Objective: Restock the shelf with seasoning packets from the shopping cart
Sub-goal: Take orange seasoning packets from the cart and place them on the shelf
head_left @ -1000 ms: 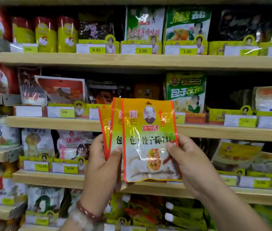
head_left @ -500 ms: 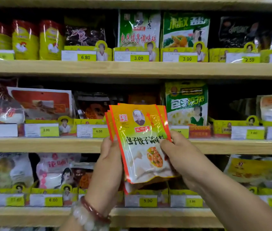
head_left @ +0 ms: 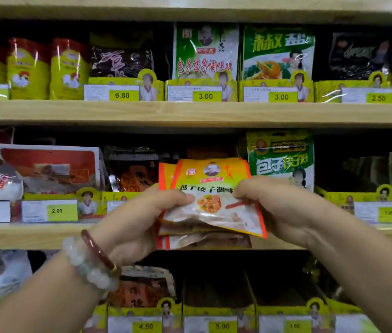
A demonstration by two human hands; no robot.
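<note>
A: Holding what?

B: A small stack of orange seasoning packets (head_left: 211,203), pinched from both sides. Left hand (head_left: 139,222) on one edge, thumb pressed flat on the front packet, other fingers hidden behind the stack. Right hand (head_left: 283,210) on the other edge, fingers (head_left: 245,188) curled tight over the front.

A: Where, next to the fingers?

B: Right between the two hands, top edges sticking up above the fingertips, bottom edges hanging below them. Leaning back toward the middle shelf (head_left: 46,234). A dark gap just past the fingertips, beside a green packet (head_left: 280,159) that sits just past the right fingers. More orange packets maybe in that gap already, too dark to tell.

A: Cart anywhere?

B: Not in view.

A: What could go wrong?

B: Looks like three or so packets, fanned and not lined up. Slippery and shiny, so one at the back could slide out below the fingers and drop. Could happen with a looser pinch on one side.

A: Anything else?

B: Yellow price holder (head_left: 122,200) just under the left fingers. Bottom edges of the packets could catch on it going in, and bend or flop forward. Right knuckles very near the green packet too, so a push there could knock it over. Best to square up the stack first, probably, then lift over the holder.
</note>
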